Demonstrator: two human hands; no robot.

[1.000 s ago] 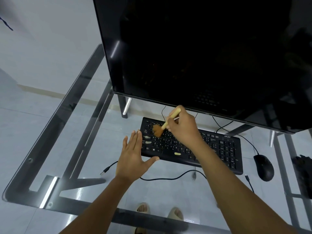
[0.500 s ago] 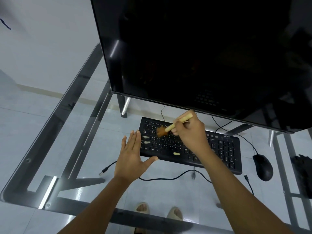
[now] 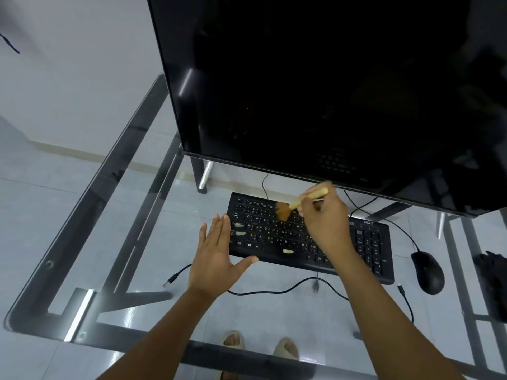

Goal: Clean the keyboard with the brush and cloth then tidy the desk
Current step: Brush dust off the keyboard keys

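A black keyboard (image 3: 367,242) lies on the glass desk (image 3: 115,242) below the monitor. Pale crumbs (image 3: 288,251) sit on its left keys and near the space bar. My right hand (image 3: 325,220) grips a small brush (image 3: 285,209) by its light wooden handle, with the orange bristles on the upper middle keys. My left hand (image 3: 216,256) rests flat against the keyboard's left front corner, fingers spread, holding nothing. No cloth is clearly visible.
A large dark monitor (image 3: 329,91) overhangs the keyboard's back edge. A black mouse (image 3: 428,272) lies to the right, with a dark object (image 3: 492,286) at the far right edge. Loose black cables (image 3: 274,291) run in front of the keyboard. My sandalled feet show through the glass.
My right hand has swept the brush rightward along the upper key rows. My left hand has stayed at the keyboard's left corner.
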